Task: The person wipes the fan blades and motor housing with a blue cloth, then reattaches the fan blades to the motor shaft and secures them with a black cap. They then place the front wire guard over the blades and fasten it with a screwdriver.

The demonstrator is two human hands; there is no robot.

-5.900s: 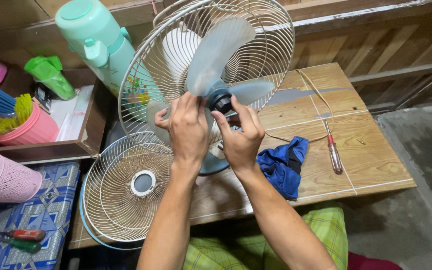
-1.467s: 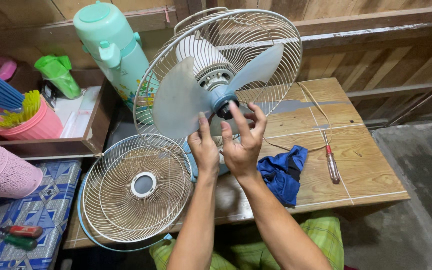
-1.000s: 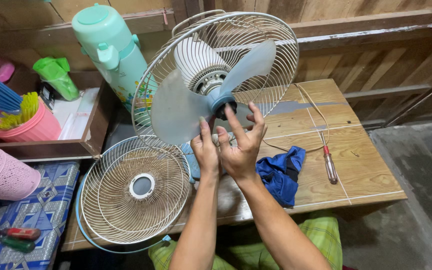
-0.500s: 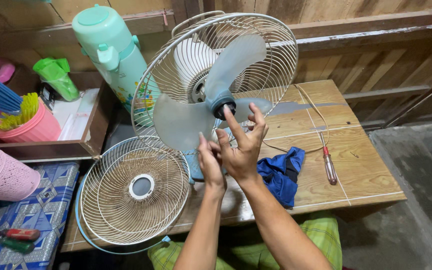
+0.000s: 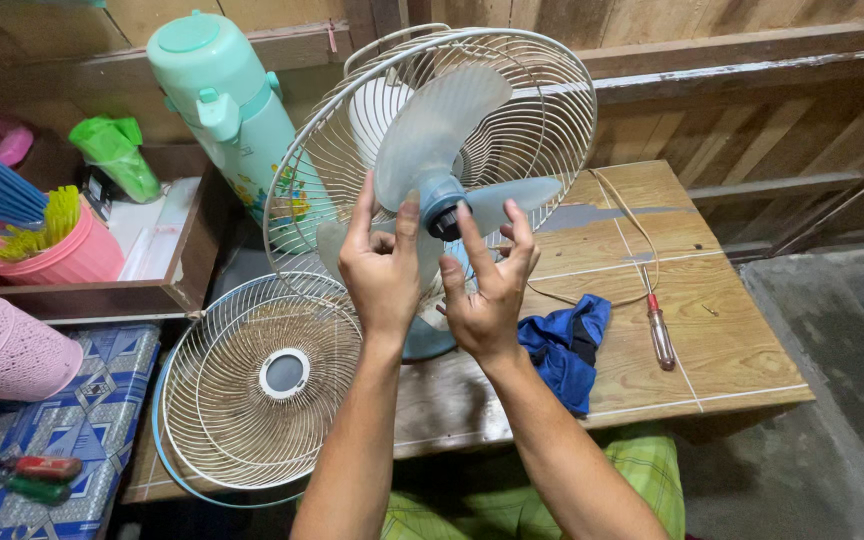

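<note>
Fan stands at the back edge of the wooden table, front guard off and lying flat at the left edge. Left hand has its fingers spread against a blade, bracing it. Right hand sits just below the dark hub cap, fingers spread, index tip about touching it, not pinching it. My take: hold the blade dead still and turn the cap with fingertips only. Blue rag and screwdriver lie toward the right edge.
</note>
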